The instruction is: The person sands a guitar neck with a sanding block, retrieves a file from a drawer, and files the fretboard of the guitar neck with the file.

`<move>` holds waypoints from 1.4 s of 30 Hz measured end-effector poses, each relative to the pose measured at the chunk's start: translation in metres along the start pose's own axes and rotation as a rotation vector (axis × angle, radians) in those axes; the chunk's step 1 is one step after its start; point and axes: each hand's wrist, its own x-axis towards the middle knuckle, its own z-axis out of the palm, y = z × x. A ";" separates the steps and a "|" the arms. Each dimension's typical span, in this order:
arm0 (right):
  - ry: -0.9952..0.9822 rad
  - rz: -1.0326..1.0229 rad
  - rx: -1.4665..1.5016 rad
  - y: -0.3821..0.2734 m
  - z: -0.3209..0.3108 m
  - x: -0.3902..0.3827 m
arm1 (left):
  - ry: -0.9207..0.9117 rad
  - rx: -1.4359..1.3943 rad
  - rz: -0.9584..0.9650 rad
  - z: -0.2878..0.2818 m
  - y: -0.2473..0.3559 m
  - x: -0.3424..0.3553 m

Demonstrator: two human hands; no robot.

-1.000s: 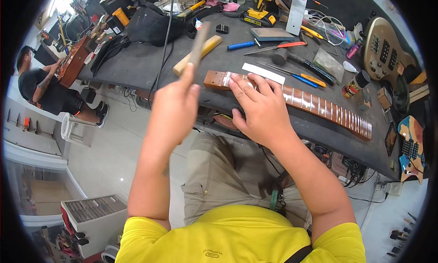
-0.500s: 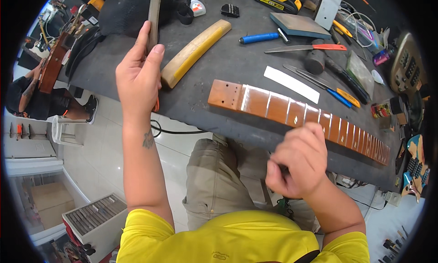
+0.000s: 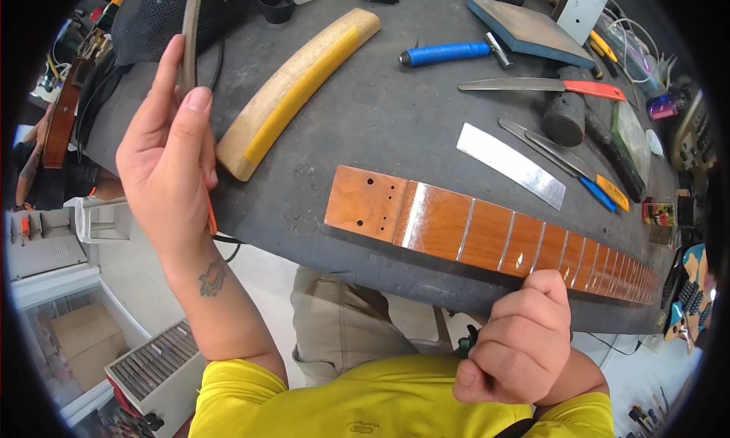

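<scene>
My left hand (image 3: 169,153) is closed around a file (image 3: 192,39) with a narrow grey blade. The blade points up and away, and a bit of its orange handle shows below my fingers. My right hand (image 3: 521,339) is a loose fist, with nothing seen in it. Its knuckles overlap the near edge of a guitar neck (image 3: 433,219); I cannot tell whether they touch. The neck lies fretboard up along the bench's front edge, its drilled headstock end to the left. Beside my left hand rests a curved wooden block (image 3: 262,96) with a yellow strip.
Behind the neck lie a thin metal plate (image 3: 511,164), a blue-handled tool (image 3: 449,54), an orange-handled file (image 3: 532,84), and a dark mallet (image 3: 565,119). A flat sharpening block (image 3: 532,35) sits farther back. At far left a person (image 3: 34,153) is partly visible.
My left hand has shifted left and slightly down with the file. The right fist has moved down and a little right. The bench now appears larger in the view.
</scene>
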 end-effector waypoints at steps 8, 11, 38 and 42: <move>-0.099 0.045 0.043 -0.010 -0.014 -0.006 | 0.018 0.091 0.023 0.000 0.002 -0.005; -0.107 0.093 0.028 -0.012 -0.014 -0.005 | -0.010 0.051 0.016 -0.006 0.002 -0.006; -0.150 0.080 -0.279 0.014 -0.002 0.069 | -0.014 0.024 -0.031 0.000 0.000 0.007; -0.153 0.038 -0.267 0.022 -0.008 0.075 | -0.024 0.081 -0.025 0.000 0.001 0.007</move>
